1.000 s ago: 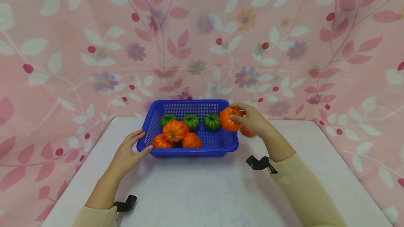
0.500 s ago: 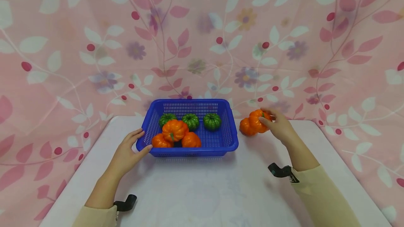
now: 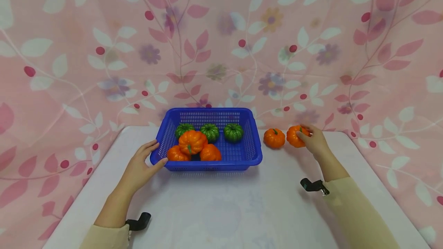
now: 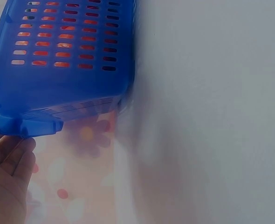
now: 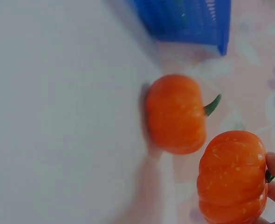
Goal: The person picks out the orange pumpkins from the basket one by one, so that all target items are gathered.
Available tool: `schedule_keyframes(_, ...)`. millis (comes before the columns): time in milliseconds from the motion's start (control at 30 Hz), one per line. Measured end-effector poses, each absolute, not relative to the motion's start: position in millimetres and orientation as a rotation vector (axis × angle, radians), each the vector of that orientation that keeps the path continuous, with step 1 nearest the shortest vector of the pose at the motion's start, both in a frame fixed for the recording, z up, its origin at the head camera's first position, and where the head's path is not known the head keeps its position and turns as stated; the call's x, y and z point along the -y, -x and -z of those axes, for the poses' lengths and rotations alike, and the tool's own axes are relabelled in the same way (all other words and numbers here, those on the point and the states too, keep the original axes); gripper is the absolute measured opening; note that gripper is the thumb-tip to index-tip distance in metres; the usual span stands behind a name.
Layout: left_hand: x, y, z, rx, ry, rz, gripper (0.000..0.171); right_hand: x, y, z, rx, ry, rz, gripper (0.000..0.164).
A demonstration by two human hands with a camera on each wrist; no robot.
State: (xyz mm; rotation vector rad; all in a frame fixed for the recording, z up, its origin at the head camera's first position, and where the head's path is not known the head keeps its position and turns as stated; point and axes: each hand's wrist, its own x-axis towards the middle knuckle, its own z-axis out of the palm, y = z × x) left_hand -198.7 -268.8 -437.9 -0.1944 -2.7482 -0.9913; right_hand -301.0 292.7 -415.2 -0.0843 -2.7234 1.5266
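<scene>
My right hand (image 3: 316, 141) holds a small orange pumpkin (image 3: 296, 136) by its top, to the right of the basket. In the right wrist view that pumpkin (image 5: 233, 179) hangs close over the table, thumb and fingers around its green stem. A second orange pumpkin (image 3: 274, 138) sits on the table between it and the basket. My left hand (image 3: 138, 170) rests against the left side of the blue plastic basket (image 3: 207, 166), its fingers extended along the rim, as the left wrist view also shows at the handle lip (image 4: 42, 127).
Inside the basket lie several pumpkins: three green ones along the back, such as the green pumpkin (image 3: 233, 132), and three orange ones at the front left, with one orange pumpkin (image 3: 192, 142) stacked on top. A floral curtain (image 3: 221, 49) hangs behind the white table (image 3: 221, 210).
The right hand has carried its orange pumpkin rightward from over the basket's right rim, past the second pumpkin, and lowered it toward the table. The left hand stays in place.
</scene>
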Motion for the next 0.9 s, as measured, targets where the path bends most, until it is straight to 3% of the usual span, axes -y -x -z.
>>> schedule_keyframes(900,269.0,199.0,439.0,2.748,0.190,0.987,0.078,-308.3,343.4,454.0,2.907,0.330,-1.405,0.059)
